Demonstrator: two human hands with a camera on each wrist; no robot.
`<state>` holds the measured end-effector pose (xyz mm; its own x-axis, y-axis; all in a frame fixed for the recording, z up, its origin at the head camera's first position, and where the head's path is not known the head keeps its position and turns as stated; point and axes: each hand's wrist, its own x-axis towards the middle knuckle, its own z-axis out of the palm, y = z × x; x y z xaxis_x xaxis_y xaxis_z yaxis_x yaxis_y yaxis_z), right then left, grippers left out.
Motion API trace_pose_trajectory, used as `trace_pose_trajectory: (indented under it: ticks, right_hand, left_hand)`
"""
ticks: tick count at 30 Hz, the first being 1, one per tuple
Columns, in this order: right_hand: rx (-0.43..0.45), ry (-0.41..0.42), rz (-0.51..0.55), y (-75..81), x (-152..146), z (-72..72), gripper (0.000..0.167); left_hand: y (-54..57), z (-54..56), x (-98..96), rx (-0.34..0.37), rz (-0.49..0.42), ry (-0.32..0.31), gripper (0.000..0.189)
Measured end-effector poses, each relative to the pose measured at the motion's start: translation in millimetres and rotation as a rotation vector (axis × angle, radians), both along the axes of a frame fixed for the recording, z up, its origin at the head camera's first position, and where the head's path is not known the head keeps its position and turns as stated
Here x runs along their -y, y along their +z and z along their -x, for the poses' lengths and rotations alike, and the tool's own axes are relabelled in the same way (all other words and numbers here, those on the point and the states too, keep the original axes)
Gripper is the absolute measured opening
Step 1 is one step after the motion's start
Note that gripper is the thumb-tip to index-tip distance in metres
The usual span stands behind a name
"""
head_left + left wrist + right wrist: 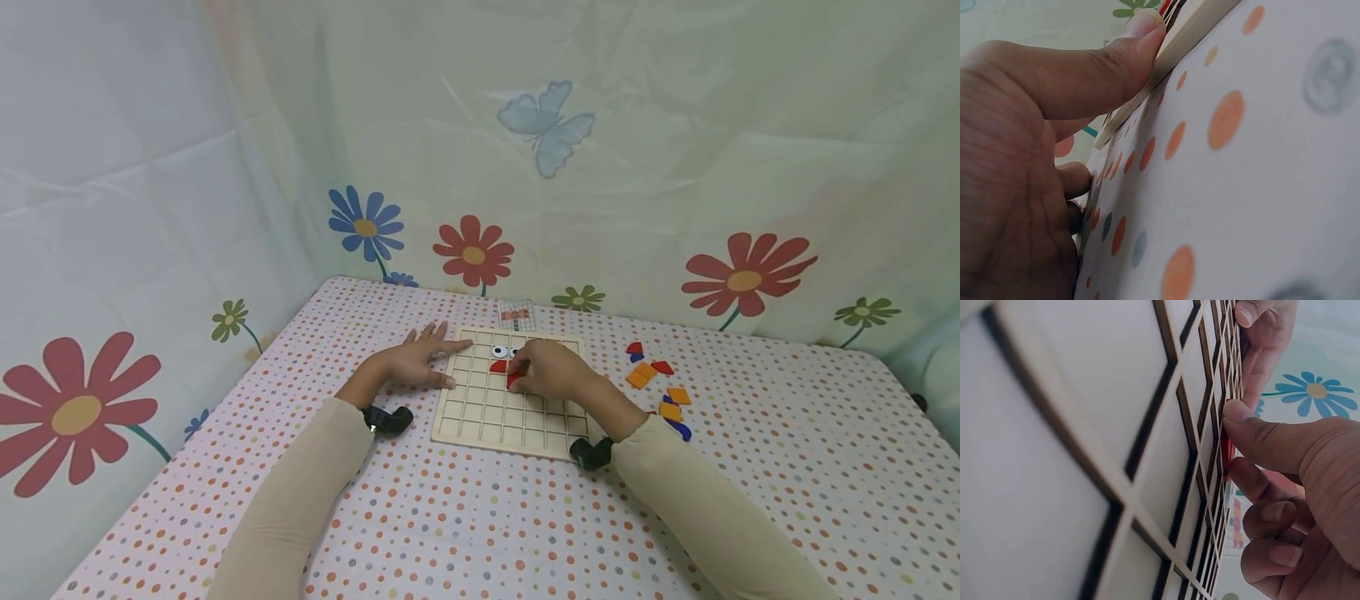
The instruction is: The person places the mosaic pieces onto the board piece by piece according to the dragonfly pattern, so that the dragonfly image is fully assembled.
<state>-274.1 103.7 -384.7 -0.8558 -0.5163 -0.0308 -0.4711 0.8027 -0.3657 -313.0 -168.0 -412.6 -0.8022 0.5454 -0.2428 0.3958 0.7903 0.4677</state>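
Note:
A wooden grid board [480,414] lies on the dotted tablecloth. Two eye pieces [499,352] and a red piece [498,366] sit in its upper cells; my right hand partly covers one eye. Between thumb and index finger my right hand [553,371] pinches another red piece [513,380] at the board's surface. In the right wrist view that red piece [1227,447] stands edge-on against the grid. My left hand [414,358] rests at the board's left edge, fingers spread, its thumb [1138,56] touching the wooden side.
Loose red, orange and blue pieces [642,375] lie to the right of the board. Behind it, a small card [517,315] with a printed grid picture lies near the curtain [637,183]. The dotted cloth [465,517] stretches in front.

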Motion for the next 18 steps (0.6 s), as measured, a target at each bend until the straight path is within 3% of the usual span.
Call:
trace_pose_trajectory:
  ticks: [10, 18]
  right_hand:
    - [-0.037, 0.002, -0.026, 2.1, -5.4, -6.0, 0.019]
    - [-0.054, -0.093, -0.041, 3.1, -33.9, -23.1, 0.019]
  left_hand:
    - [0.0, 0.2, 0.0, -0.004, 0.004, 0.010, 0.079]
    - [-3.4, -0.4, 0.2, -0.018, -0.011, -0.008, 0.078]
